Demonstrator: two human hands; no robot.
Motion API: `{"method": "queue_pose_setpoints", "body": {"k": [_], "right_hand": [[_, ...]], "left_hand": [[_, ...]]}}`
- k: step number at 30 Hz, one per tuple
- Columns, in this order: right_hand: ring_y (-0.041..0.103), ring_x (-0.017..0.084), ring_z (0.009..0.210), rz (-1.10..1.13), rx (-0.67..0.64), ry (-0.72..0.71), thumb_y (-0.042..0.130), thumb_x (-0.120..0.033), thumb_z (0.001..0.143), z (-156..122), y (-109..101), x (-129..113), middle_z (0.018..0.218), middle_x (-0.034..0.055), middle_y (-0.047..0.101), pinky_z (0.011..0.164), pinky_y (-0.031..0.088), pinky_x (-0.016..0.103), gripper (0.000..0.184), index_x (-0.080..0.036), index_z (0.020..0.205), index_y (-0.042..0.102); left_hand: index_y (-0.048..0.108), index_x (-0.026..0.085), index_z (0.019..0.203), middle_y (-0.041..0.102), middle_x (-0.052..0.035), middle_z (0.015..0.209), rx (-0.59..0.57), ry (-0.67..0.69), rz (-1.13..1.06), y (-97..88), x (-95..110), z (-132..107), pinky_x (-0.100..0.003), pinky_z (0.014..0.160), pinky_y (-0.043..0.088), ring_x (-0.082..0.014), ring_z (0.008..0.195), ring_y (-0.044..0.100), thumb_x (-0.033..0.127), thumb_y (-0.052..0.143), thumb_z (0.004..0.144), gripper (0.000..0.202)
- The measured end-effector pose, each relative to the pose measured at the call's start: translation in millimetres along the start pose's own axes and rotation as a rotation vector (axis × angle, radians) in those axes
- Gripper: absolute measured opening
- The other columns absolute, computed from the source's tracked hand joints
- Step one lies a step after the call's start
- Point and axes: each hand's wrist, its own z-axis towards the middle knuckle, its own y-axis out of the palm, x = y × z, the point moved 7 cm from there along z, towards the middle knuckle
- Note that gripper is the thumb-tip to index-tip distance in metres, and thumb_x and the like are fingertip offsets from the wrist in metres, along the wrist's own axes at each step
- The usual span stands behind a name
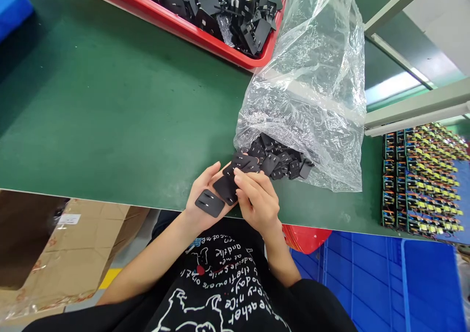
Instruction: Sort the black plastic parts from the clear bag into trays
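Observation:
My left hand (195, 215) is turned palm up at the table's front edge. Several flat black plates lie on it: one rounded plate (209, 203) near the wrist, another plate (225, 190) on the palm, and more toward the fingertips, which they partly hide. Bent over these, my right hand (259, 202) has its thumb and fingertips closed at the edge of a black plate (240, 163). Small slots or pins show on the plates. Just beyond the hands, a pile of similar black plates (282, 160) spills from the mouth of a clear plastic bag (312, 92).
A red tray (235, 55) full of black parts stands at the back of the green table (121, 106). Rows of circuit boards (422, 180) stand at right, near a metal frame (418, 102). Blue crates (367, 273) and a cardboard box (84, 239) sit below the edge.

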Motion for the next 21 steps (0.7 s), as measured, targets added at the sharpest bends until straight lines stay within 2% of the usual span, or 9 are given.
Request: {"method": "queue_pose_setpoints", "body": {"k": [2, 5, 8, 11, 14, 17, 21], "right_hand": [[0.064, 0.019, 0.099, 0.112, 0.01, -0.004, 0.049, -0.008, 0.089, -0.1, -1.9, -1.0, 0.114, 0.0105, 0.068, 0.084, 0.055, 0.039, 0.038, -0.019, 0.126, 0.052], [0.067, 0.019, 0.093, 0.245, 0.144, -0.006, 0.045, -0.01, 0.091, -3.0, -19.5, 0.1, 0.106, 0.0077, 0.07, 0.076, 0.058, 0.039, 0.035, -0.022, 0.123, 0.053], [0.066, 0.019, 0.087, 0.134, 0.246, 0.129, 0.045, -0.011, 0.091, -4.8, -39.4, 18.4, 0.094, 0.0036, 0.071, 0.077, 0.056, 0.041, 0.03, -0.024, 0.114, 0.059], [0.06, 0.021, 0.099, -0.172, 0.148, 0.328, 0.051, -0.014, 0.089, -3.4, -43.9, 47.2, 0.105, 0.0065, 0.067, 0.088, 0.05, 0.044, 0.026, -0.023, 0.111, 0.061], [0.049, 0.025, 0.113, -0.385, 0.007, 0.41, 0.052, -0.022, 0.09, -2.3, -36.9, 64.9, 0.122, 0.0101, 0.06, 0.094, 0.044, 0.049, 0.025, -0.021, 0.114, 0.061], [0.046, 0.024, 0.112, -0.417, -0.023, 0.423, 0.051, -0.023, 0.091, -2.9, -30.5, 66.8, 0.123, 0.0098, 0.059, 0.094, 0.043, 0.048, 0.021, -0.021, 0.109, 0.063], [0.049, 0.023, 0.106, -0.414, 0.024, 0.414, 0.052, -0.021, 0.091, -5.0, -31.1, 62.3, 0.115, 0.0084, 0.062, 0.092, 0.043, 0.045, 0.014, -0.021, 0.098, 0.065]], "left_hand": [[0.067, 0.014, 0.109, 0.072, -0.0082, 0.095, -0.007, -0.004, 0.0, 1.5, -0.3, -0.2, -0.033, 0.088, 0.051, -0.0236, 0.098, 0.066, 0.035, 0.037, 0.095, 0.039], [0.064, 0.009, 0.114, 0.07, -0.0125, 0.108, -0.055, 0.001, -0.023, 7.8, -0.9, -0.7, -0.038, 0.095, 0.048, -0.0272, 0.109, 0.061, 0.035, 0.033, 0.096, 0.044], [0.06, 0.005, 0.121, 0.062, -0.0162, 0.124, -0.105, 0.036, -0.057, 12.8, -0.3, -1.1, -0.043, 0.102, 0.042, -0.0319, 0.119, 0.054, 0.034, 0.036, 0.095, 0.045], [0.056, 0.005, 0.125, 0.054, -0.0176, 0.134, -0.098, 0.064, -0.074, 12.1, 0.0, -1.0, -0.047, 0.106, 0.038, -0.0365, 0.125, 0.048, 0.034, 0.042, 0.093, 0.046], [0.055, 0.005, 0.126, 0.051, -0.0173, 0.137, -0.069, 0.071, -0.075, 9.8, 0.2, -1.0, -0.048, 0.105, 0.039, -0.0381, 0.126, 0.045, 0.035, 0.044, 0.092, 0.046], [0.057, 0.006, 0.124, 0.054, -0.0166, 0.134, -0.05, 0.065, -0.06, 8.7, 0.6, -1.5, -0.046, 0.1, 0.044, -0.0371, 0.123, 0.05, 0.035, 0.044, 0.092, 0.045], [0.061, 0.007, 0.119, 0.059, -0.0156, 0.128, -0.019, 0.067, -0.04, 6.4, 1.7, -2.2, -0.042, 0.091, 0.051, -0.0339, 0.113, 0.058, 0.034, 0.043, 0.093, 0.043]]}}
